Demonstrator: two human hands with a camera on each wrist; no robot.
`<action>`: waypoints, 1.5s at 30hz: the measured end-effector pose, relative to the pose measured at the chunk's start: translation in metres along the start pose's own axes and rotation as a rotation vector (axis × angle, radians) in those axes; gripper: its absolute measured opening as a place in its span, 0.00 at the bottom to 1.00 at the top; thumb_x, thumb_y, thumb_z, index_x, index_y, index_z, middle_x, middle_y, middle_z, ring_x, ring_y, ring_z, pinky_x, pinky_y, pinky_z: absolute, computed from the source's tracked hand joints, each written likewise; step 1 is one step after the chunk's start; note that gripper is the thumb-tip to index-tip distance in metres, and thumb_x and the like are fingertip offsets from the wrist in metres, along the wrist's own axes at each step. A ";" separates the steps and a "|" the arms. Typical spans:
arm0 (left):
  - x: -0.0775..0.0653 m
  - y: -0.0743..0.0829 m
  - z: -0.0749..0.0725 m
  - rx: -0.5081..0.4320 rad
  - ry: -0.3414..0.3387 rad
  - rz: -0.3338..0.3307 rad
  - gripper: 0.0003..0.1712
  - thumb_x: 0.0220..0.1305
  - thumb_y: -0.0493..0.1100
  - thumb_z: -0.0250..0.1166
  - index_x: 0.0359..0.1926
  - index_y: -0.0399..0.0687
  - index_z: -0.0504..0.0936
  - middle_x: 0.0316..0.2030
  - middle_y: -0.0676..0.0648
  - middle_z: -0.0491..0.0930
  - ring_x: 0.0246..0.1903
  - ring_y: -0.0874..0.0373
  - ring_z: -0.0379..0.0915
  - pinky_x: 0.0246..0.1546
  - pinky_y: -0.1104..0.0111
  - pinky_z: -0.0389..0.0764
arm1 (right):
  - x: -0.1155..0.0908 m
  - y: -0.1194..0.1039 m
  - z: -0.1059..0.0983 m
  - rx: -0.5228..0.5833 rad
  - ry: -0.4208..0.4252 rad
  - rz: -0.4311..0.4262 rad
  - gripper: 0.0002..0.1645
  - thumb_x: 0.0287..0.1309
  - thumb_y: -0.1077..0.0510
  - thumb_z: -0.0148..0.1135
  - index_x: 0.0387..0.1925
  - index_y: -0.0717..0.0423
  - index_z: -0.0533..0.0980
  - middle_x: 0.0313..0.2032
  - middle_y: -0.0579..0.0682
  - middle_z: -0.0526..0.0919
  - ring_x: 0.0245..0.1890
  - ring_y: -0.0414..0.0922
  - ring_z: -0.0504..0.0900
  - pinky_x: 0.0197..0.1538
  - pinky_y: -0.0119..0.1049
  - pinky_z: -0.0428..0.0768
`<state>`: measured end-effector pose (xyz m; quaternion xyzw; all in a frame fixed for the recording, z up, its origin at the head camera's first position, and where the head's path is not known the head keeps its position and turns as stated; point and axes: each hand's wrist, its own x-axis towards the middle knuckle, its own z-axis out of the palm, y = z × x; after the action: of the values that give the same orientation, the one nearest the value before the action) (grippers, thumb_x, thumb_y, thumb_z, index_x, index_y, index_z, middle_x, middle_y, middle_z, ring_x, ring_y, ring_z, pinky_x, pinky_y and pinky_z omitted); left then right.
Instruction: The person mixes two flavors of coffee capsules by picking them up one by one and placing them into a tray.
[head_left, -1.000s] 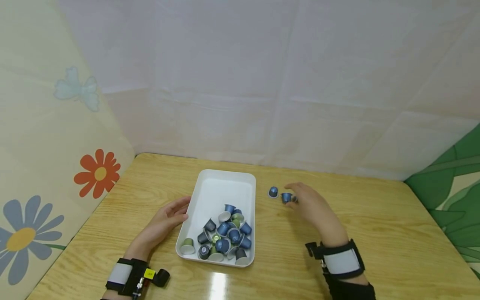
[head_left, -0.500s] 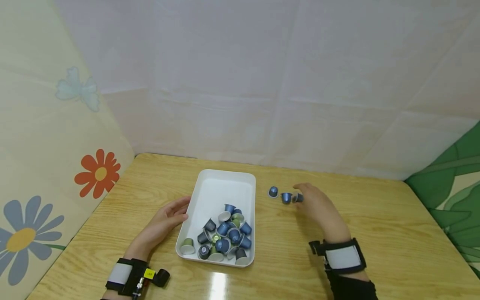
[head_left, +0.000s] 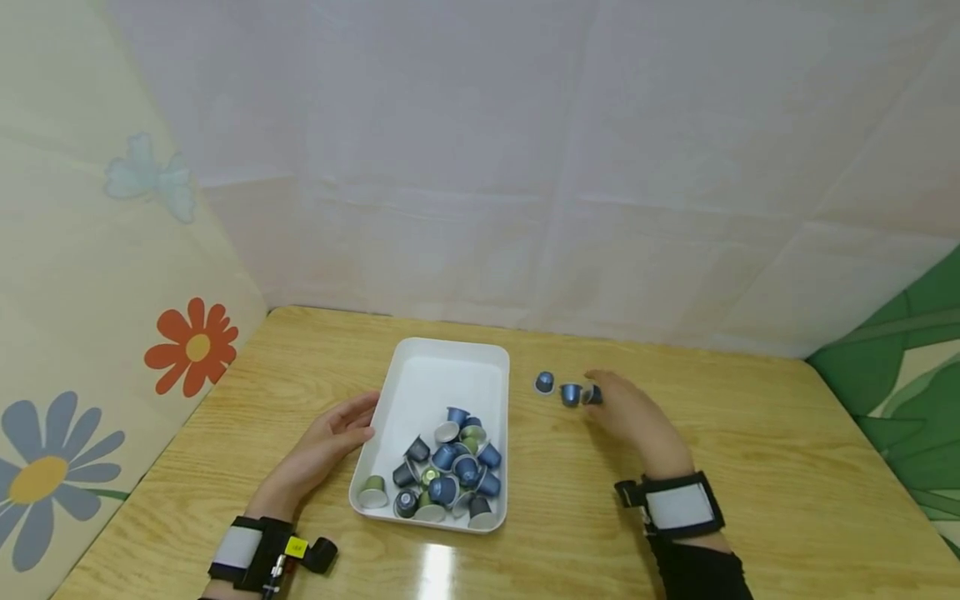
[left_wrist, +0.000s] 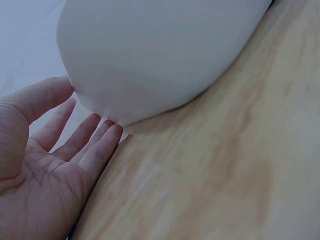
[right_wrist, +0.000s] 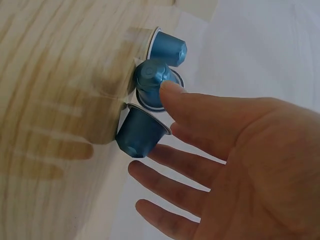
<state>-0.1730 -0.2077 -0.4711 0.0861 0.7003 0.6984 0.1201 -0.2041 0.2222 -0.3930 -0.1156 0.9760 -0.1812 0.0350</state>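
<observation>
A white tray (head_left: 442,379) lies in the middle of the table, with several blue, green and dark coffee capsules (head_left: 444,490) heaped in its near half. My left hand (head_left: 330,442) rests against the tray's left wall, its fingers spread and fingertips touching the wall in the left wrist view. To the right of the tray are three capsules in a row: a blue capsule (head_left: 544,382), another blue capsule (head_left: 571,395) and a darker blue one (head_left: 593,394). My right hand (head_left: 633,421) is at the darker capsule, fingers loosely extended; whether they touch it I cannot tell.
The wooden table (head_left: 810,483) extends right of the right hand. A pale cloth (head_left: 562,167) stands behind its back edge. Flower-printed cloth (head_left: 97,333) borders the left side, and green leaf-printed cloth (head_left: 900,400) the right.
My right hand has drawn back slightly to the right, uncovering the darker capsule at the end of the row. The left hand and the tray have stayed in place.
</observation>
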 end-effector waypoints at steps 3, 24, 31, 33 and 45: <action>0.000 -0.001 -0.001 -0.004 0.006 -0.009 0.38 0.67 0.40 0.65 0.73 0.38 0.59 0.72 0.39 0.59 0.71 0.46 0.55 0.59 0.75 0.70 | 0.001 -0.001 0.004 0.004 -0.009 -0.001 0.30 0.64 0.65 0.63 0.64 0.73 0.67 0.60 0.73 0.71 0.60 0.68 0.70 0.62 0.62 0.69; 0.000 -0.001 0.000 -0.028 -0.011 0.007 0.39 0.68 0.39 0.64 0.74 0.37 0.58 0.73 0.39 0.58 0.71 0.47 0.54 0.59 0.75 0.69 | 0.005 0.002 0.014 -0.082 0.028 0.073 0.19 0.60 0.63 0.66 0.50 0.70 0.78 0.46 0.65 0.82 0.48 0.61 0.81 0.51 0.57 0.78; 0.000 0.000 0.000 -0.013 -0.002 0.000 0.39 0.68 0.40 0.64 0.74 0.38 0.58 0.73 0.39 0.58 0.72 0.47 0.54 0.60 0.74 0.69 | 0.005 0.002 0.014 -0.130 0.037 0.103 0.11 0.58 0.63 0.68 0.41 0.66 0.80 0.38 0.59 0.84 0.37 0.54 0.82 0.42 0.53 0.80; 0.000 0.000 0.000 -0.011 -0.001 -0.002 0.39 0.68 0.41 0.64 0.74 0.38 0.58 0.73 0.40 0.58 0.72 0.47 0.54 0.60 0.74 0.69 | 0.005 0.001 0.013 -0.131 0.031 0.111 0.11 0.58 0.62 0.68 0.40 0.66 0.80 0.37 0.59 0.84 0.36 0.53 0.82 0.41 0.53 0.80; 0.000 0.000 -0.001 0.002 -0.005 0.015 0.38 0.68 0.40 0.64 0.74 0.37 0.58 0.73 0.38 0.58 0.72 0.45 0.54 0.59 0.76 0.69 | 0.002 -0.001 0.010 -0.103 0.046 0.094 0.19 0.60 0.65 0.65 0.50 0.73 0.75 0.44 0.68 0.81 0.45 0.62 0.80 0.48 0.55 0.79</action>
<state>-0.1729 -0.2085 -0.4712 0.0930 0.7003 0.6982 0.1165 -0.2049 0.2170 -0.4016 -0.0673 0.9889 -0.1313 0.0150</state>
